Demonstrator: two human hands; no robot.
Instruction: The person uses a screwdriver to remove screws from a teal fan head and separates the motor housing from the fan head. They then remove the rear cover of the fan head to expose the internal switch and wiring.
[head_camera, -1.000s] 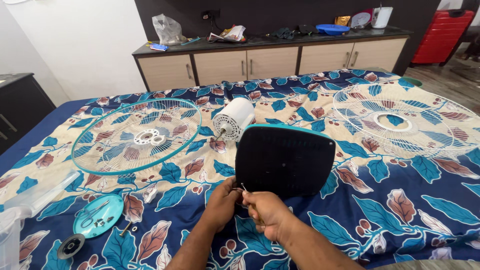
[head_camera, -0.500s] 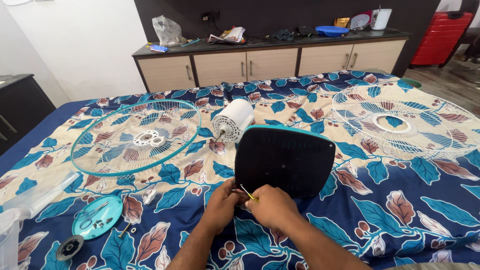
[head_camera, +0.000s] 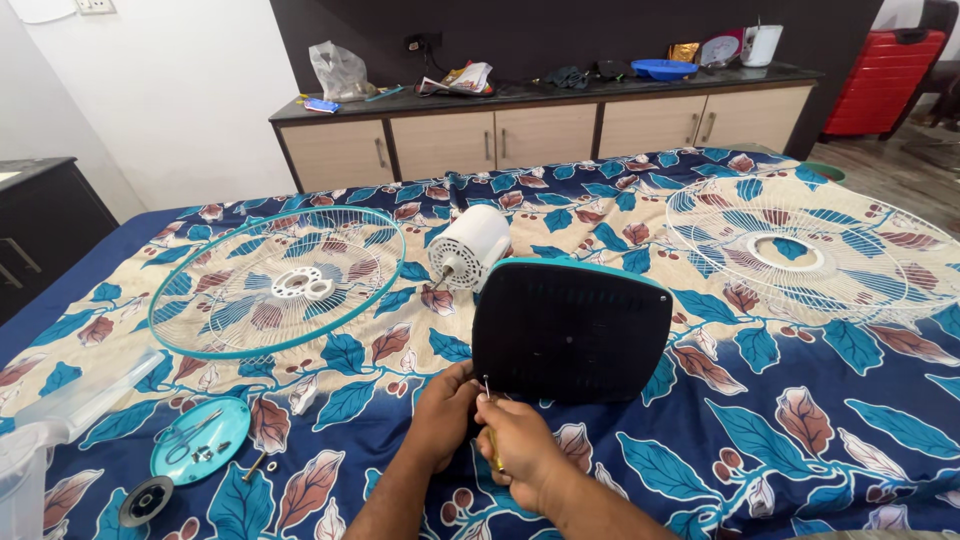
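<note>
A home bedroom: a bed (head_camera: 820, 420) under a leaf-patterned sheet, a low cabinet (head_camera: 540, 125) along the wall, a red suitcase (head_camera: 880, 70) in the corner.

Black fan base (head_camera: 571, 328), teal-rimmed grille (head_camera: 277, 281)

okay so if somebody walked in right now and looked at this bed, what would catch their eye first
Probably the black square fan base with a teal edge, propped up in the middle of the leaf-patterned bedspread, with the left hand and right hand at its lower corner; the right hand holds a yellow-handled screwdriver. Next, the teal-rimmed fan guard lying flat on the left, the white fan guard on the right, and the white motor between them.
</note>
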